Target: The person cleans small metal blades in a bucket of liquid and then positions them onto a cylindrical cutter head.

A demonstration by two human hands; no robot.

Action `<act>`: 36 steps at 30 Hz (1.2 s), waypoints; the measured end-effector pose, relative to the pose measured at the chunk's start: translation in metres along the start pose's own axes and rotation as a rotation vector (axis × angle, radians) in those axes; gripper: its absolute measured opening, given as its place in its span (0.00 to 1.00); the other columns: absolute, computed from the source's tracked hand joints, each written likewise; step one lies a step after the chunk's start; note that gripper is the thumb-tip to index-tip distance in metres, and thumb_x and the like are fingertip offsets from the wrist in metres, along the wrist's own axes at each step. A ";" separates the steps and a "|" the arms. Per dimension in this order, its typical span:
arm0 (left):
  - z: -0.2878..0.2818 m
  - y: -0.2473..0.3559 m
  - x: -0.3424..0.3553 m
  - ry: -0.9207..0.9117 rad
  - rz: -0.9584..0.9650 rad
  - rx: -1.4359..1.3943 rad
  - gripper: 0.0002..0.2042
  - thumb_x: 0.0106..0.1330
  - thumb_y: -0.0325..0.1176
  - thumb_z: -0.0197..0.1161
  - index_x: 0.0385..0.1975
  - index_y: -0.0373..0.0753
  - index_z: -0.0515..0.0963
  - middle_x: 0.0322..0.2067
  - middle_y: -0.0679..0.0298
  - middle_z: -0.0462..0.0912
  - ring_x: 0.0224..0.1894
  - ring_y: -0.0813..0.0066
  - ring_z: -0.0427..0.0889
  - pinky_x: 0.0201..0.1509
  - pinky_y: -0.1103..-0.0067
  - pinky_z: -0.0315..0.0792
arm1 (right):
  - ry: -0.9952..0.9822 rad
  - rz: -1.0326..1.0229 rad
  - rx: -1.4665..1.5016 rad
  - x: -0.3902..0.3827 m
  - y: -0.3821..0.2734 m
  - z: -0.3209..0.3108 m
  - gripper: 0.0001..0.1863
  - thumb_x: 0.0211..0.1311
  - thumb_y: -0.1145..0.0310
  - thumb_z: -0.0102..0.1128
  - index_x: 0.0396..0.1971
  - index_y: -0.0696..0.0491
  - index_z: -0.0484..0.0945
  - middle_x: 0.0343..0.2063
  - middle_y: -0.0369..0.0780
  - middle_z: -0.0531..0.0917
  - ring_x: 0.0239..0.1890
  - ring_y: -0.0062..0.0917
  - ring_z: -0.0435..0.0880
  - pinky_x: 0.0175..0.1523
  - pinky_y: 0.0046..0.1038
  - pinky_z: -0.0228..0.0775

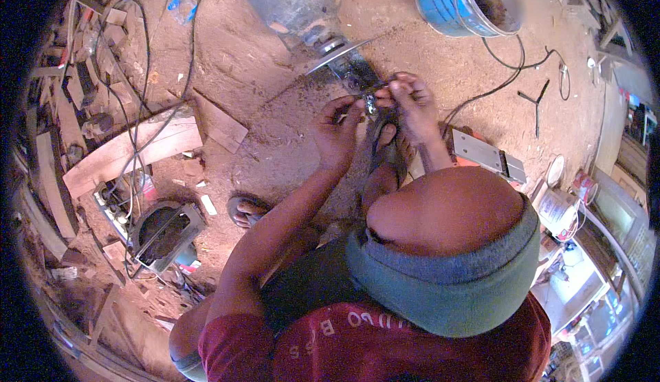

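Observation:
Both my hands meet at the middle of the view, close above the ground. My left hand (338, 124) has its fingertips pinched at a small shiny metal piece (371, 104). Beside it, my right hand (412, 103) pinches a thin dark rod-like piece (386, 84); its exact kind is too small to tell. Just beyond the fingers lies a dark machine body (356, 72). A thin metal disc (344, 53), seen nearly edge-on, crosses its far end. A large translucent plastic jug (292, 0) lies behind the disc. My sandalled foot (385, 141) is below the hands.
A blue bucket (440, 4) stands tilted at the far right, with black cable (505, 72) near it. A dark three-armed wrench (538, 105) and an electric planer (485, 155) lie rightward. Curved wood (141, 148), scrap pieces and an open-topped dark case (165, 234) fill the left.

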State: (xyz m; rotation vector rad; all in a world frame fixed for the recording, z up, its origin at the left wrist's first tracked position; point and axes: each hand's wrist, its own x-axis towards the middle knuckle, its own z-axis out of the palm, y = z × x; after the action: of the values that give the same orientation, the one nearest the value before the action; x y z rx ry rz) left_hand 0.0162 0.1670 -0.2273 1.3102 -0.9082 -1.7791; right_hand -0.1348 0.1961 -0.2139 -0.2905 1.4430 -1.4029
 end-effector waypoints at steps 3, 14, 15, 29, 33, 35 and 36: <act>-0.026 -0.017 0.017 0.030 -0.098 0.038 0.08 0.60 0.25 0.63 0.37 0.33 0.78 0.33 0.61 0.81 0.34 0.77 0.79 0.35 0.80 0.77 | 0.019 0.029 0.047 0.014 0.037 0.010 0.13 0.62 0.73 0.55 0.45 0.57 0.69 0.36 0.42 0.78 0.38 0.31 0.83 0.42 0.31 0.78; -0.058 0.008 0.050 0.059 0.221 0.412 0.08 0.60 0.27 0.63 0.36 0.30 0.80 0.29 0.62 0.83 0.30 0.77 0.80 0.35 0.81 0.74 | -0.110 0.056 0.209 0.048 0.061 0.037 0.11 0.62 0.74 0.55 0.43 0.58 0.69 0.36 0.42 0.79 0.41 0.34 0.82 0.44 0.34 0.78; -0.058 0.008 0.051 0.082 0.242 0.422 0.08 0.60 0.27 0.63 0.35 0.30 0.80 0.28 0.61 0.83 0.29 0.77 0.80 0.35 0.80 0.74 | -0.103 0.068 0.230 0.048 0.060 0.041 0.11 0.62 0.74 0.55 0.43 0.58 0.69 0.36 0.42 0.79 0.41 0.34 0.82 0.44 0.34 0.78; -0.048 0.023 0.048 0.112 0.237 0.362 0.09 0.60 0.28 0.63 0.36 0.27 0.79 0.27 0.59 0.83 0.28 0.77 0.81 0.34 0.81 0.75 | -0.045 0.081 0.360 0.056 0.060 0.051 0.06 0.60 0.74 0.58 0.36 0.56 0.73 0.33 0.42 0.81 0.37 0.30 0.83 0.41 0.31 0.79; -0.049 0.015 0.054 0.125 0.234 0.311 0.10 0.60 0.28 0.64 0.36 0.27 0.79 0.27 0.60 0.83 0.27 0.77 0.80 0.34 0.82 0.75 | -0.039 0.089 0.357 0.056 0.057 0.053 0.06 0.60 0.74 0.58 0.36 0.56 0.74 0.33 0.43 0.81 0.37 0.30 0.83 0.42 0.31 0.79; -0.051 0.011 0.055 0.131 0.238 0.303 0.10 0.60 0.28 0.64 0.36 0.27 0.79 0.27 0.60 0.83 0.27 0.77 0.80 0.34 0.82 0.74 | -0.050 0.083 0.367 0.056 0.058 0.053 0.06 0.60 0.74 0.58 0.36 0.57 0.73 0.33 0.43 0.81 0.37 0.30 0.83 0.42 0.31 0.80; -0.050 0.012 0.055 0.134 0.232 0.310 0.10 0.60 0.28 0.64 0.36 0.27 0.79 0.27 0.60 0.82 0.27 0.77 0.80 0.34 0.82 0.74 | -0.054 0.080 0.374 0.056 0.058 0.053 0.06 0.61 0.74 0.57 0.37 0.57 0.73 0.33 0.43 0.81 0.37 0.31 0.83 0.42 0.31 0.80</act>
State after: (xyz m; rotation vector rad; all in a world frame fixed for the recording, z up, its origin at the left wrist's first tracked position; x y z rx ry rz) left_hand 0.0548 0.1072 -0.2528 1.4300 -1.2410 -1.3944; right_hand -0.0896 0.1390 -0.2772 -0.0311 1.1089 -1.5528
